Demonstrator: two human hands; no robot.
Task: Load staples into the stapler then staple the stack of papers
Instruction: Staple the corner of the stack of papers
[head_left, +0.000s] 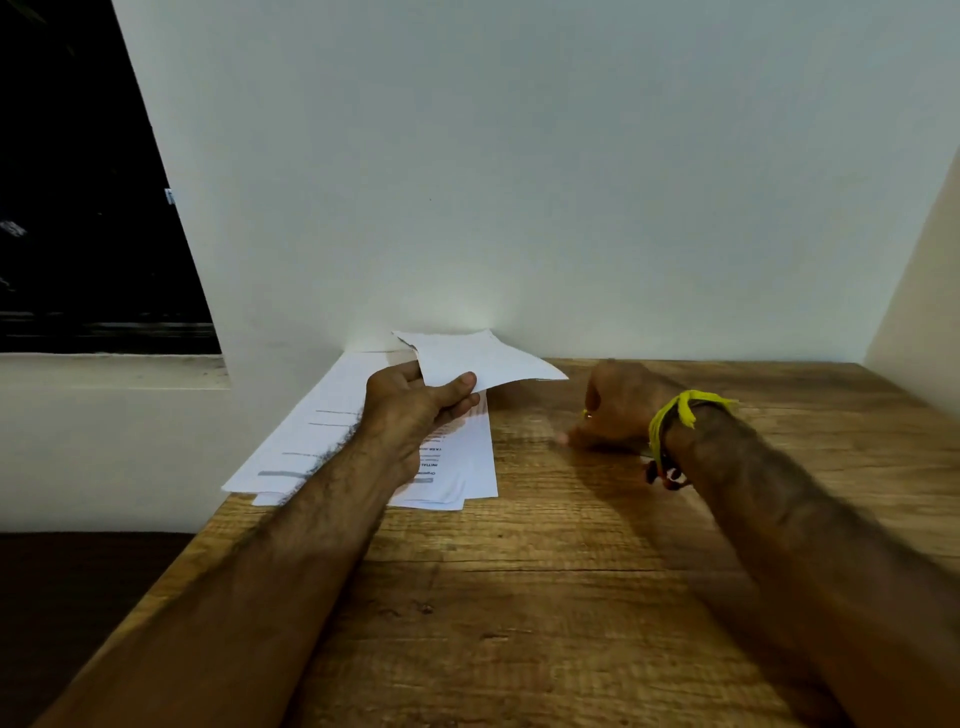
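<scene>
Gathering sheets seems to be our step: our left hand (415, 410) pinches a torn-edged white paper (478, 358) above the loose stack of papers (457, 467) at the wooden desk's (519, 571) far left. Our right hand (613, 410) rests curled, blurred; whether it grips anything we cannot tell. No stapler shows; next we likely need it.

A wooden table (519, 597) stands against a white wall (519, 182).

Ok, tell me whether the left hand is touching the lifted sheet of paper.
Touching. The head view shows the left hand pinching the lifted sheet at its near edge, thumb on top.
</scene>
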